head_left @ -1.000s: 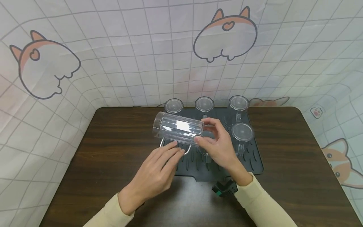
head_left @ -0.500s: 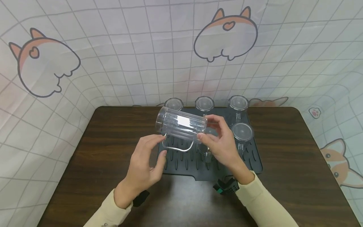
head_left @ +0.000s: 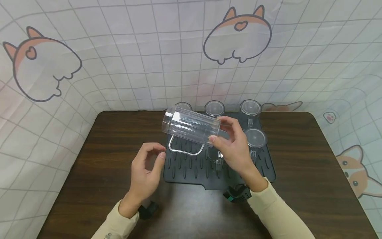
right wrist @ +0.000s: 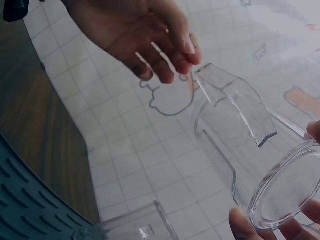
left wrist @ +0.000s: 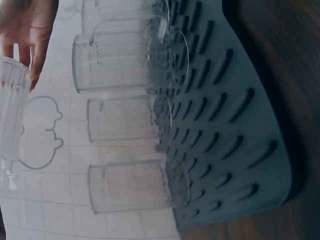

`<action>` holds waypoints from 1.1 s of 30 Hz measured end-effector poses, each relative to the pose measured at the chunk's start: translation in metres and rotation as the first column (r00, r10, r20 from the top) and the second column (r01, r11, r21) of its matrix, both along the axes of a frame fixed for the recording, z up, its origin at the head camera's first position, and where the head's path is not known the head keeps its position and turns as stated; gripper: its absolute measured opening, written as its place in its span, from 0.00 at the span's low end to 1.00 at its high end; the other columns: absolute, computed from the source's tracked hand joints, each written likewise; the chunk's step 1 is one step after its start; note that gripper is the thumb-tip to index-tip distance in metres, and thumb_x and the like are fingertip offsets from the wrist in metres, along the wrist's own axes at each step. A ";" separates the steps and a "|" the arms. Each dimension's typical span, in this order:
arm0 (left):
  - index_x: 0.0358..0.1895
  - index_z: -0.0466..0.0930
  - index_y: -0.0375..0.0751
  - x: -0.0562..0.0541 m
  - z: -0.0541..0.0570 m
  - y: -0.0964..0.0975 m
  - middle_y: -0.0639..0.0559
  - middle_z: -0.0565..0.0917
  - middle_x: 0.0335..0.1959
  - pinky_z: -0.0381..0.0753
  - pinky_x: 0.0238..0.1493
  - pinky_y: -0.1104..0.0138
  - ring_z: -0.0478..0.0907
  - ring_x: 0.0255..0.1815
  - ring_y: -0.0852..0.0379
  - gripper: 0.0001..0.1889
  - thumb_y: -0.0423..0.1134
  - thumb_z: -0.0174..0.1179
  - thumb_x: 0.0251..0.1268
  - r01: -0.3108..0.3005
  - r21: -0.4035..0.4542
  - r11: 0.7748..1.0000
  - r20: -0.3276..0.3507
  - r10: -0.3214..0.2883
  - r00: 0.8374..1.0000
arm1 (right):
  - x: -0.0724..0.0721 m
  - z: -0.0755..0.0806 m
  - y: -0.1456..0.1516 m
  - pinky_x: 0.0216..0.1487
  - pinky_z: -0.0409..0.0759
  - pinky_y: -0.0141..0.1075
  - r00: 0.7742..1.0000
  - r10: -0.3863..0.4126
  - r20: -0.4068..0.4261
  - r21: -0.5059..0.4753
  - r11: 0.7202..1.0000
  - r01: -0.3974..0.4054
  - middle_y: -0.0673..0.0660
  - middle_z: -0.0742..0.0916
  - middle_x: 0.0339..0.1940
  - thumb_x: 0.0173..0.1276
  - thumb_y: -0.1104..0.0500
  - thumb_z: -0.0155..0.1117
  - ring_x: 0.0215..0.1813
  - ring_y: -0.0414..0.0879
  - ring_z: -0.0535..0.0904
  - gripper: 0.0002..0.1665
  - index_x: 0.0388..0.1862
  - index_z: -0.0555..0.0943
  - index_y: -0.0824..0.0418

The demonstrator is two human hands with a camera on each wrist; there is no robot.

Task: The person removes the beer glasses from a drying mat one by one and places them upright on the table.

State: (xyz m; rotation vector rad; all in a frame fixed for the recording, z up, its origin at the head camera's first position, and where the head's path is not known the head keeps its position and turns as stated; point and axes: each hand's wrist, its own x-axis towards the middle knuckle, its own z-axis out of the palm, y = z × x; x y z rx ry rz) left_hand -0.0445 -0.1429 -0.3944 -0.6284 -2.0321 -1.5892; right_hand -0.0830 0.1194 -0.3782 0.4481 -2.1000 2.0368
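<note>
A clear glass mug [head_left: 192, 124] lies sideways in the air over the drying mat, its mouth end to the left and slightly raised. My right hand [head_left: 237, 151] grips it by the base end, thumb in front and fingers behind. The right wrist view shows the round base of the mug [right wrist: 287, 185] among those fingertips. Its handle [head_left: 186, 153] hangs toward me. My left hand [head_left: 141, 177] is just left of the handle, fingers bent loosely with a gap to the thumb, holding nothing. In the right wrist view, the left hand's fingertips [right wrist: 187, 47] appear close to the handle.
Beneath is a dark drying mat [head_left: 191, 177] with raised ribs on a brown wooden table [head_left: 98, 186]. Several upside-down mugs stand on it, including a back-middle mug [head_left: 215, 108] and a right-hand mug [head_left: 255, 138]. A printed cloth [head_left: 176, 66] hangs behind.
My left hand has drawn away from the mug's handle toward the left. The mug has risen slightly and its mouth end tilts further up, still in my right hand.
</note>
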 end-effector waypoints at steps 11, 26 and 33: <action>0.50 0.76 0.36 0.001 0.004 0.006 0.56 0.84 0.42 0.85 0.43 0.73 0.85 0.43 0.62 0.08 0.32 0.46 0.84 0.043 0.459 0.887 0.328 -0.214 0.920 | 0.001 0.005 -0.010 0.55 0.87 0.30 0.999 -0.006 -0.039 -0.079 0.997 0.003 0.49 0.75 0.61 0.60 0.71 0.64 0.62 0.43 0.77 0.39 0.71 0.63 0.72; 0.52 0.78 0.45 -0.004 0.000 0.016 0.56 0.83 0.41 0.81 0.49 0.70 0.82 0.45 0.59 0.24 0.43 0.27 0.87 0.161 0.846 0.507 0.262 -0.661 0.703 | 0.004 0.000 -0.021 0.54 0.86 0.29 0.997 -0.001 -0.075 -0.120 0.993 -0.008 0.48 0.75 0.62 0.60 0.72 0.63 0.62 0.41 0.76 0.39 0.71 0.62 0.74; 0.47 0.75 0.47 -0.003 -0.002 0.025 0.56 0.82 0.43 0.79 0.56 0.66 0.80 0.49 0.55 0.26 0.49 0.21 0.85 0.120 0.929 0.350 0.189 -0.729 0.658 | 0.005 -0.005 -0.027 0.57 0.86 0.30 0.997 0.006 -0.080 -0.146 0.989 -0.018 0.49 0.74 0.64 0.60 0.73 0.62 0.63 0.42 0.76 0.39 0.71 0.62 0.74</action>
